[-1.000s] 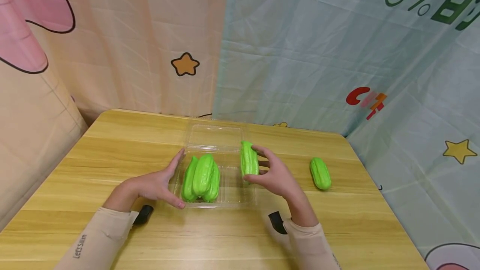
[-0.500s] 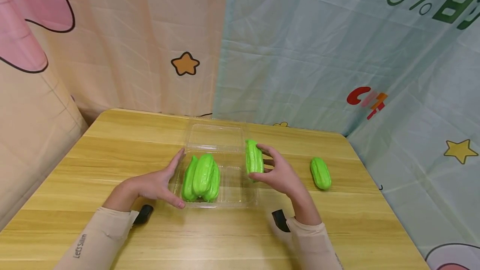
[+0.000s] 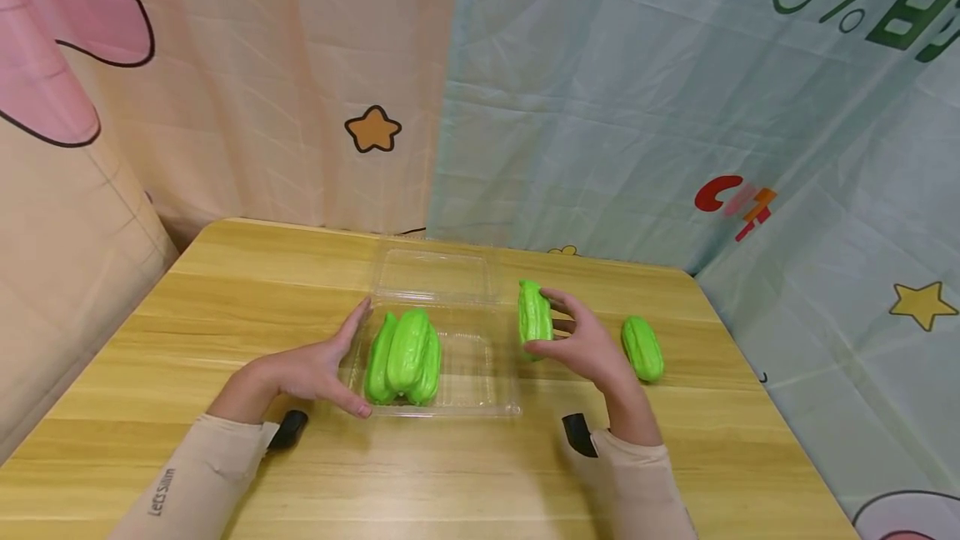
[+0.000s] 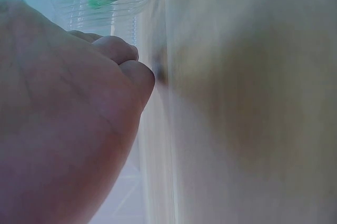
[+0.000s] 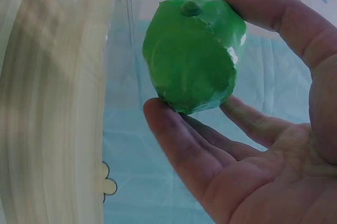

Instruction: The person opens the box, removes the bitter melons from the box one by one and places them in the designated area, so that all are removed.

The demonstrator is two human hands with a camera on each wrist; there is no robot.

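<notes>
In the head view, an open clear plastic box (image 3: pixel 468 373) lies on the table with its lid (image 3: pixel 435 269) folded back. Several glossy green ribbed fruits (image 3: pixel 407 348) lie side by side in its left half. My left hand (image 3: pixel 311 369) is at the box's left side, thumb and fingers spread; whether it touches the wall is hard to tell. Thumb and fingertips of my right hand (image 3: pixel 588 348) pinch another green ribbed fruit (image 3: pixel 535 312) just right of the box. The right wrist view shows this held fruit (image 5: pixel 192 55) end-on, raised off the table.
A further green ribbed fruit (image 3: pixel 642 348) lies on the wooden table (image 3: pixel 720 457), right of my right hand. Printed curtains (image 3: pixel 570 132) hang behind and beside the table.
My right hand has moved right with the green ribbed fruit, from over the box's right part to beyond its right edge. My left hand has stayed in place.
</notes>
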